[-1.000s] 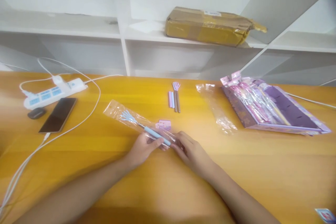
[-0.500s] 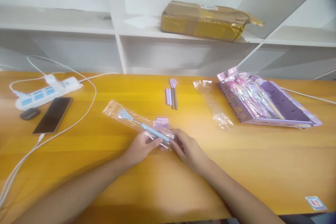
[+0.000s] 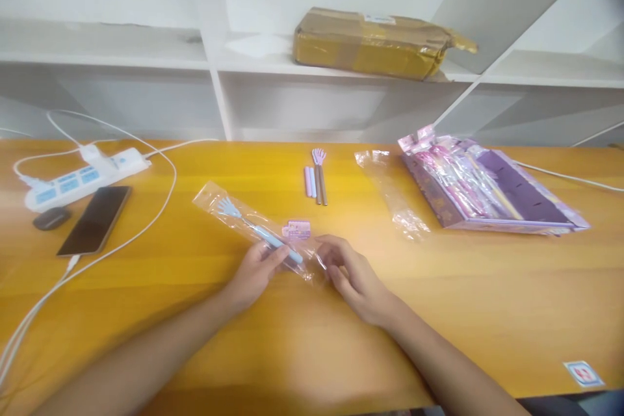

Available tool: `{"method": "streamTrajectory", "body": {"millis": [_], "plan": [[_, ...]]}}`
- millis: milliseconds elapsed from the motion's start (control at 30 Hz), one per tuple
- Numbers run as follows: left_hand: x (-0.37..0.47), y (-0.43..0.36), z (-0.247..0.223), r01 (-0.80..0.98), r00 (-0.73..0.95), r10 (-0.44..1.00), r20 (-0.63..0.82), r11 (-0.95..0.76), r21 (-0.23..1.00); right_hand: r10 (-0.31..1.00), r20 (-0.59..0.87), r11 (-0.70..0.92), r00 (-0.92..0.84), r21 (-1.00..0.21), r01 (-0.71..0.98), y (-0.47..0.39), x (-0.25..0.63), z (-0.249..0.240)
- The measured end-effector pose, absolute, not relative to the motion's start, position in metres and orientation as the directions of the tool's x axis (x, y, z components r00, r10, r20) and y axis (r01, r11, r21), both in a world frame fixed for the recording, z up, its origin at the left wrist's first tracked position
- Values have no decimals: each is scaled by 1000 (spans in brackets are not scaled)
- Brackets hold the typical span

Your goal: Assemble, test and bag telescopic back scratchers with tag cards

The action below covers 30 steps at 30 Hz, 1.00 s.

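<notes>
Fingers (image 3: 279, 255) of the left hand (image 3: 254, 274) grip the blue handle of a hand-shaped scratcher (image 3: 266, 234) inside a clear bag (image 3: 208, 195), over the middle of the table (image 3: 487, 312). The right hand (image 3: 359, 279) curls at the bag's lower end; whether it pinches the film, I cannot tell. Pink cards (image 3: 298, 229) lie just beyond. Farther back are short tubes (image 3: 311, 182) beside two metal stems (image 3: 321, 186), then a flat wrapper (image 3: 389, 190).

Glossy yellow-brown wood runs back to white shelving (image 3: 209, 45), which carries a taped carton (image 3: 368, 49). A purple tray (image 3: 546, 228) sits well apart at right; a phone (image 3: 95, 221) and a power strip (image 3: 73, 183) are well left, a looping cable (image 3: 146, 231) between them and the left forearm. The near edge shows at lower right, close to a sticker (image 3: 584, 374). Its red marking, the card print and the carton's white label are too blurred to read.
</notes>
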<state>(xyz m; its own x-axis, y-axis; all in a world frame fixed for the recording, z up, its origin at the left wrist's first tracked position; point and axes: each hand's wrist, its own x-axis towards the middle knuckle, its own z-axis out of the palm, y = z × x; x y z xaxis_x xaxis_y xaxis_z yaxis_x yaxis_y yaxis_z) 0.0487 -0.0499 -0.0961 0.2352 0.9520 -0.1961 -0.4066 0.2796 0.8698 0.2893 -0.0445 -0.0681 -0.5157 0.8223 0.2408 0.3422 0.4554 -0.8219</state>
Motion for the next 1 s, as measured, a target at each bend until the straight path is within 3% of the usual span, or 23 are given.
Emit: {"method": "streamTrajectory", "body": {"millis": [67,167,300,467,700,867,1000], "plan": [[50,-49,-96,-480,218,951,-220,301,824,773,316,536,-550,-790,298,-41,293,-68],[50,-48,-94,-487,214,950,-229,307,818,689,428,685,-585,-647,335,-37,293,-69],[50,-48,-95,-433,226,950,-217,298,851,596,475,793,-648,-474,382,-36,293,-70],[45,-47,-95,-250,322,919,-229,315,916,481,568,874,-668,-369,316,-41,296,-68],[41,-49,-87,-37,526,833,-172,224,974,505,485,819,-714,-530,220,-49,289,-56],[40,-48,-85,-71,533,828,-173,247,966,583,433,735,-687,-642,219,-47,285,-50],[41,-47,-89,-201,477,854,-207,336,920,588,439,740,-680,-630,233,-42,288,-47]]}}
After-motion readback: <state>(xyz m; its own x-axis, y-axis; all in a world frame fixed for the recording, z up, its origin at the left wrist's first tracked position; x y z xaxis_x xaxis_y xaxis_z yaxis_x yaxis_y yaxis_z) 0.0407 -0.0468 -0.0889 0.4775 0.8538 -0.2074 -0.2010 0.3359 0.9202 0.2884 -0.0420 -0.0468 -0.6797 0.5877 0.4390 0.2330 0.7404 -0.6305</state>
